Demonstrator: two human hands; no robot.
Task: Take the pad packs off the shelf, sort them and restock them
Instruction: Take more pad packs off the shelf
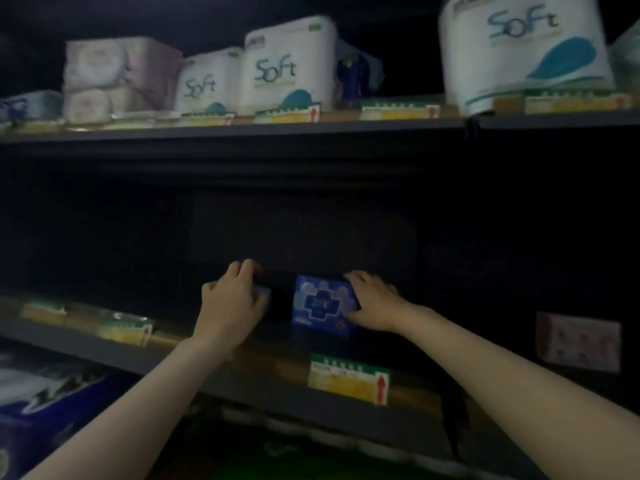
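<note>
Shelving: dark grey metal store shelf (242, 386) in dim light; both hands reach into its middle tier.
Upper tier: white plastic-wrapped tissue-roll packs printed "Soft" (289, 67) stand well above both hands, with a pink wrapped roll pack (110, 77) up and to the left of the left hand.
Pad pack: blue rectangular plastic pad pack (323, 304) stands upright on the middle tier, between the hands and touching the right one.
Right hand: right hand (372, 304) grips the pad pack's right edge, fingers curled over its top corner.
Left hand: left hand (233, 299) curls round a second blue pack (261, 296), mostly hidden behind it.
Price label: green and yellow paper tag with a red arrow (348, 377) on the shelf edge just below the right hand.
</note>
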